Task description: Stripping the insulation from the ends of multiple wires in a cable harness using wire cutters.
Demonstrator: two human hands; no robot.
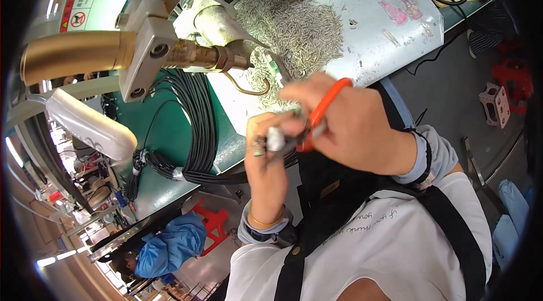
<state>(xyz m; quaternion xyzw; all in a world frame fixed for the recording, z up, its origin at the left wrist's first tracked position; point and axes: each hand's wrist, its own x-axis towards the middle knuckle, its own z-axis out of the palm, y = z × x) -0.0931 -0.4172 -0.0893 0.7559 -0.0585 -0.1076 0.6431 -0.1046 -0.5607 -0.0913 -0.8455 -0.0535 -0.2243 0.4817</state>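
Observation:
My right hand [356, 128] is closed around hand pliers with orange-red handles [330, 99]; their jaws are smeared by motion and partly hidden by my fingers. My left hand [264, 159] is closed just beside the jaws, pinching a small white and metallic piece [275, 139]. Its exact kind is blurred. Both hands meet in front of my chest, above the table's near edge. Just beyond them a bent copper-coloured tube [249, 91] reaches down from a machine head. A small green and white part [274, 68] sits near its tip.
A heap of small metal pieces [294, 24] covers the white tabletop [373, 46]. Looped black cable [195, 120] lies on the green mat [164, 103] at left. A white lamp [90, 126] and a brass-coloured hose [79, 61] jut in. A person in blue [172, 244] sits lower left.

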